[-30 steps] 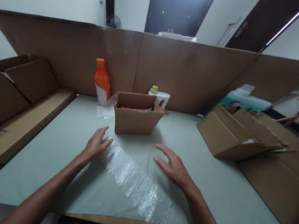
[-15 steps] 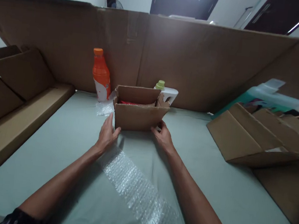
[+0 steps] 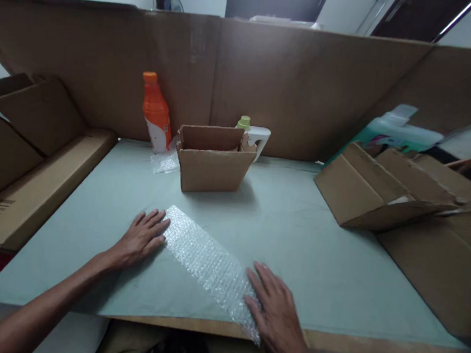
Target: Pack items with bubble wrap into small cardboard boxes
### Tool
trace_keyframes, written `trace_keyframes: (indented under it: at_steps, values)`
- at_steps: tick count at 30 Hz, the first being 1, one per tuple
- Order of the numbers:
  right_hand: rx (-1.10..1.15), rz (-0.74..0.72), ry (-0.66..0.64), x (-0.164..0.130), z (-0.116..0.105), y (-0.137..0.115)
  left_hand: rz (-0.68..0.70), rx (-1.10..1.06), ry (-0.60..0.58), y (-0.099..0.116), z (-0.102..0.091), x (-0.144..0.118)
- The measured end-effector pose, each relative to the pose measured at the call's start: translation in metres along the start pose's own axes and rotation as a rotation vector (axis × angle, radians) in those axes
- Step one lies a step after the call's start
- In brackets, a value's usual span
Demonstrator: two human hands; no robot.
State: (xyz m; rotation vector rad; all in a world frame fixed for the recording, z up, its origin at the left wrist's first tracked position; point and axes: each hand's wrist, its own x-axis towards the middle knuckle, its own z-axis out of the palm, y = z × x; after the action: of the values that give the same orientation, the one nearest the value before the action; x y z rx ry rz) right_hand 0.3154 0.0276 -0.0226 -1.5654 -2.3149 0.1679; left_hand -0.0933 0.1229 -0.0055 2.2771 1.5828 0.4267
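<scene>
left hand [image 3: 141,238], right hand [image 3: 275,311], flat on bubble wrap [image 3: 205,259]

I'm working in dim, flat, greenish light. My box [image 3: 212,160] throws a soft shadow toward me on the table [image 3: 295,250]. The bubble wrap [image 3: 210,261] glints faintly. Edges bend and blur, especially at right.

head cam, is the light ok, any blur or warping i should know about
Head view: dim, soft indoor light; the small open box casts a faint shadow on the table. Wide-angle bend bows the cardboard wall. Edges blur at the far right; the bubble wrap glints faintly.
</scene>
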Motion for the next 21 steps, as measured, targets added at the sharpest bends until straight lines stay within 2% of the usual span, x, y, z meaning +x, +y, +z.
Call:
trace_keyframes:
  at_steps: [3,5,8,11,16,18,21]
  values:
    - [-0.029,0.185,0.072,-0.021,-0.014,0.025,-0.136,-0.013,0.186,-0.001,0.002,0.013]
    - [-0.012,0.223,0.099,-0.02,-0.016,0.021,-0.206,-0.005,0.287,0.007,0.01,0.026]
    - [0.066,0.181,0.109,-0.004,-0.015,0.007,-0.206,0.005,0.331,0.022,0.019,0.034]
    - [0.151,0.202,0.138,0.02,-0.024,0.003,-0.183,0.02,0.361,0.029,0.021,0.016]
    - [0.157,0.272,0.118,0.07,-0.046,0.019,-0.21,0.051,0.355,0.023,0.01,-0.023]
    - [0.159,0.257,0.136,0.094,-0.049,0.025,-0.235,-0.003,0.376,0.022,0.001,-0.019]
    - [0.339,0.236,0.182,0.144,-0.047,0.029,-0.216,-0.241,0.442,0.025,-0.012,0.017]
